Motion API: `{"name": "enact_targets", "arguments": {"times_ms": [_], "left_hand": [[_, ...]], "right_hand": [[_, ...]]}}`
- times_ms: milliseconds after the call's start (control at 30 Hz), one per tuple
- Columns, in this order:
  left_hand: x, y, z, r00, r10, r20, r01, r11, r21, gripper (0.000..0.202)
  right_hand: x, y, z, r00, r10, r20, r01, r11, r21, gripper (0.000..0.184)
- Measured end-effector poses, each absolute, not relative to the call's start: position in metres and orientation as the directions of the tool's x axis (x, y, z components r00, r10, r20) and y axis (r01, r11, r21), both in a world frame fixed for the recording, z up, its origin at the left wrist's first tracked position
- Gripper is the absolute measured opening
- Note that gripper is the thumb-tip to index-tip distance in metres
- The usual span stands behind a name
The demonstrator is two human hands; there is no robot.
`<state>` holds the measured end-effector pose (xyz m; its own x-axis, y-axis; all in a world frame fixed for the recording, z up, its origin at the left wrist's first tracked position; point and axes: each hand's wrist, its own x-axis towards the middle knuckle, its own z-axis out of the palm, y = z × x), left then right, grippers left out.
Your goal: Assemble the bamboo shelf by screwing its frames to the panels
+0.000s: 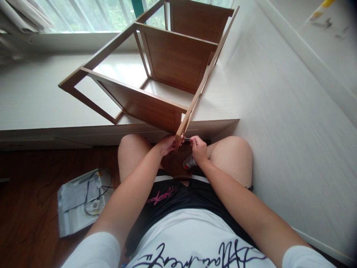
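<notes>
A wooden shelf rack lies tilted on its side on a white platform, with one leg end reaching out over the platform's edge toward me. My left hand is closed round the end of that leg. My right hand is closed on a screwdriver with a grey and red handle, its thin metal tip pointing at the leg end beside my left fingers. My bare knees frame both hands.
A white wall stands close on the right. On the dark wooden floor at the left lies a white sheet of packaging with a black cable. A window with curtains runs behind the platform.
</notes>
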<state>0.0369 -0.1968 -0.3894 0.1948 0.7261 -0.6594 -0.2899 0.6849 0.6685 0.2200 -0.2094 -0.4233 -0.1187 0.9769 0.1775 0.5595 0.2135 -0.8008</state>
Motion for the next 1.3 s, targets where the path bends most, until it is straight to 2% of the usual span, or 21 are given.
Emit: {"name": "enact_targets", "arguments": {"times_ms": [433,600,733,833,933,1033,1133,1300], "left_hand": [[0.036,-0.196,-0.401,0.207,0.741,-0.639,-0.306,0.669,0.677,0.021],[0.035,-0.196,-0.398,0.214,0.719,-0.661,-0.284,0.693,0.663,0.026],[0.034,-0.197,-0.397,0.226,0.736,-0.639,-0.294,0.676,0.676,0.026],[0.035,-0.197,-0.396,0.233,0.737,-0.634,-0.288,0.675,0.679,0.023],[0.035,-0.197,-0.394,0.216,0.731,-0.648,-0.273,0.682,0.678,0.021],[0.035,-0.197,-0.395,0.212,0.725,-0.655,-0.275,0.688,0.672,0.020],[0.035,-0.196,-0.397,0.213,0.736,-0.642,-0.288,0.675,0.679,0.022],[0.035,-0.195,-0.402,0.216,0.759,-0.614,-0.292,0.650,0.701,0.024]], "right_hand": [[0.223,-0.206,-0.419,-0.064,0.994,0.091,0.431,0.110,-0.896,0.038],[0.221,-0.206,-0.426,-0.078,0.993,-0.086,0.322,-0.057,-0.945,0.041],[0.217,-0.205,-0.430,-0.222,0.930,-0.292,0.204,-0.249,-0.947,0.050],[0.217,-0.202,-0.426,-0.287,0.892,-0.348,0.141,-0.320,-0.937,0.049],[0.218,-0.200,-0.423,-0.265,0.904,-0.335,0.118,-0.315,-0.942,0.050],[0.218,-0.201,-0.423,-0.193,0.944,-0.268,0.146,-0.242,-0.959,0.050],[0.220,-0.205,-0.422,-0.140,0.975,-0.173,0.228,-0.138,-0.964,0.048],[0.226,-0.208,-0.414,-0.148,0.987,-0.058,0.383,0.003,-0.924,0.046]]}}
